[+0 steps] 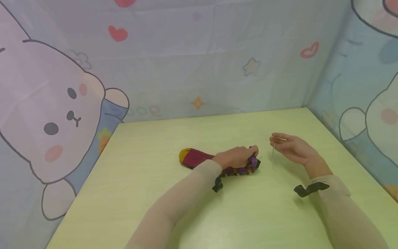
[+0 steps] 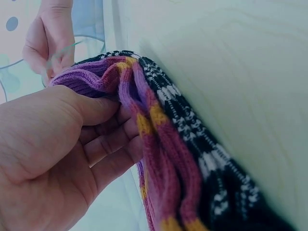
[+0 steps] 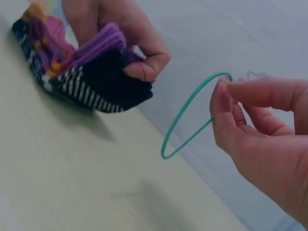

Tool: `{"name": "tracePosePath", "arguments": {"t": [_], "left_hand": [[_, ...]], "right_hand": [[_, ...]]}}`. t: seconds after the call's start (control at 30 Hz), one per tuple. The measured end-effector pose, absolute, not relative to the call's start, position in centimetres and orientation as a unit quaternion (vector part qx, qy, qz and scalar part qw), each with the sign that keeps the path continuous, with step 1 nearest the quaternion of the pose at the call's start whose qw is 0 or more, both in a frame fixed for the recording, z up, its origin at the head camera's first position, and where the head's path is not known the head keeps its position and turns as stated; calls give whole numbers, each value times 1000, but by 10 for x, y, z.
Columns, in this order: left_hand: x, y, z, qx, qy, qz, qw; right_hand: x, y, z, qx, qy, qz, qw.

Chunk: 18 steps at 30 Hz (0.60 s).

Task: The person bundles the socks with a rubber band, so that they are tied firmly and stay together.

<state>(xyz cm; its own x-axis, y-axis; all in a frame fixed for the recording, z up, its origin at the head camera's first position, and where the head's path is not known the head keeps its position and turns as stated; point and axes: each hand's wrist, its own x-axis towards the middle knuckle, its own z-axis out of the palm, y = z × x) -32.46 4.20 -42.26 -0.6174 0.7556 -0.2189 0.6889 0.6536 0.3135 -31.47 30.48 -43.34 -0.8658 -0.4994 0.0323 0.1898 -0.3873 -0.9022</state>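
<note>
Knitted socks point(image 1: 196, 157), maroon with a yellow toe and a black-and-white patterned side, lie lengthwise on the table, layered together. My left hand point(image 1: 235, 157) grips them at the purple cuff end, thumb on top, as the left wrist view shows with the socks point(image 2: 166, 154) bunched in folds. In the right wrist view that cuff end is lifted off the tabletop. To the right of the cuffs, my right hand point(image 1: 293, 148) is raised above the table. Its thumb and fingers pinch a thin green rubber band point(image 3: 187, 141), which hangs as an open loop toward the socks.
The pale yellow-green table point(image 1: 130, 193) reaches back to a cartoon-printed cloth point(image 1: 186, 76), which also hangs along both sides. Black straps point(image 1: 312, 189) hang at both wrists, over light sleeves.
</note>
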Motion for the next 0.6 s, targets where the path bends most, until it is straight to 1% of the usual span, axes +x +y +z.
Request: {"name": "tracePosePath", "arguments": {"t": [0.07, 0.1, 0.17, 0.27, 0.3, 0.33, 0.4, 0.47, 0.53, 0.6], "left_hand": [[-323, 43, -424, 404, 893, 105, 168], [-322, 43, -425, 403, 893, 105, 170], [-321, 43, -425, 403, 894, 99, 170], [-321, 42, -424, 410, 894, 89, 159], [-322, 42, -424, 413, 893, 87, 156], [-322, 42, -423, 417, 892, 87, 154], [-323, 41, -421, 424, 889, 90, 150], [-324, 41, -420, 429, 886, 94, 152], [-324, 41, -420, 429, 885, 96, 157], [-324, 41, -420, 429, 884, 97, 158]], "right_hand": [[-311, 303, -433, -152, 585, -780, 158], [-309, 302, -433, -153, 631, -751, 120], [-307, 298, -434, -148, 735, -661, 21], [-308, 291, -435, -113, 847, -502, -131], [-309, 290, -435, -98, 868, -456, -169], [-310, 289, -436, -85, 880, -424, -196], [-312, 289, -437, -74, 887, -400, -219], [-314, 291, -438, -75, 898, -376, -214], [-315, 296, -438, -84, 915, -348, -185], [-314, 302, -437, -90, 935, -318, -130]]}}
